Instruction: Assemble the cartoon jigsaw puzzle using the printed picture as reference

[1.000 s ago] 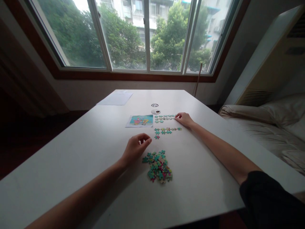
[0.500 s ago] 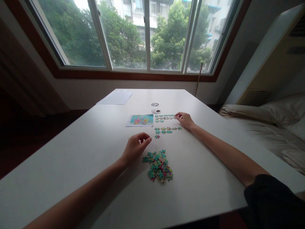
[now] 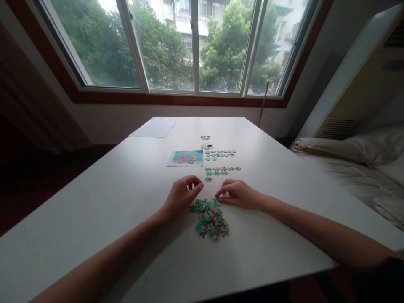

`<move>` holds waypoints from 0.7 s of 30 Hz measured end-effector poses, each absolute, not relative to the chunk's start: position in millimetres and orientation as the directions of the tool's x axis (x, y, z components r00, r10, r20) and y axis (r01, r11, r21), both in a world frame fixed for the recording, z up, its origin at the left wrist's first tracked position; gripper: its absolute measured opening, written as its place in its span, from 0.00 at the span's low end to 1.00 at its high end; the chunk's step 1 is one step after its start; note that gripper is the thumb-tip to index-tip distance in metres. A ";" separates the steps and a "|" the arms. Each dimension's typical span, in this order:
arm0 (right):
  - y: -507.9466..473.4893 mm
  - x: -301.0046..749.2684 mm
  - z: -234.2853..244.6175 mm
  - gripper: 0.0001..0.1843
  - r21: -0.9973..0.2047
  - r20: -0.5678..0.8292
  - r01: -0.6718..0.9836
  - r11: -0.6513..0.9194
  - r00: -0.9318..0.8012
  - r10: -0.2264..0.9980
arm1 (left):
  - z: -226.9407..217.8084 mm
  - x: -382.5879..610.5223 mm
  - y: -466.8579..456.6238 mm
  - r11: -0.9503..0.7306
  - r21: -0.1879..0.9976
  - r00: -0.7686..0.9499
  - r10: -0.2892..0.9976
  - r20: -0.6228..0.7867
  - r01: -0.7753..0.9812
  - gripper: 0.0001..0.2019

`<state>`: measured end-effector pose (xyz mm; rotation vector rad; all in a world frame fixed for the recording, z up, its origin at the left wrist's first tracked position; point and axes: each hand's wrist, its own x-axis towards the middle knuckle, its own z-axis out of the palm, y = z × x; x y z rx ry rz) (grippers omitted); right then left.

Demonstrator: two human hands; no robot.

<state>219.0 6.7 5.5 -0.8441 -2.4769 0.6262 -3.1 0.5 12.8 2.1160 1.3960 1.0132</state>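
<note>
My right hand (image 3: pixel 237 193) reaches to the far edge of a heap of jigsaw pieces (image 3: pixel 212 221), mostly green with some pink and yellow. Its thumb and fingertips close on a puzzle piece at the top of the heap, largely covered by the fingers. Just left of it, my left hand (image 3: pixel 184 191) hovers at the heap's upper left, thumb and fingers curled together in a ring. Whether anything small is in that pinch cannot be made out. Beyond both hands, loose pieces lie in short rows (image 3: pixel 220 155), with a second group of rows (image 3: pixel 216 172) closer in.
A picture sheet (image 3: pixel 187 158) with cartoon figures lies left of the rows. Two round emblems (image 3: pixel 206 146) are behind it on the white table (image 3: pixel 126 181). Papers (image 3: pixel 153 128) lie at the far left corner. A sofa (image 3: pixel 353 168) stands right of the table.
My right hand has come back from the right end of the far rows to the heap. An extra piece shows at that row's end. My left hand has barely shifted.
</note>
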 end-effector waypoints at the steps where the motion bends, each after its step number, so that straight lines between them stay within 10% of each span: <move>1: 7.0 218.4 6.6 0.10 -0.555 0.249 0.456 0.696 -0.708 0.661 | 12.6 -3.5 0.0 -0.425 0.667 0.245 0.904 0.351 0.612 0.08; 21: -0.8 204.9 16.8 0.04 -0.773 0.321 0.372 0.514 -0.470 0.822 | 17.0 3.2 -10.3 -0.572 0.642 0.478 0.809 0.341 0.510 0.08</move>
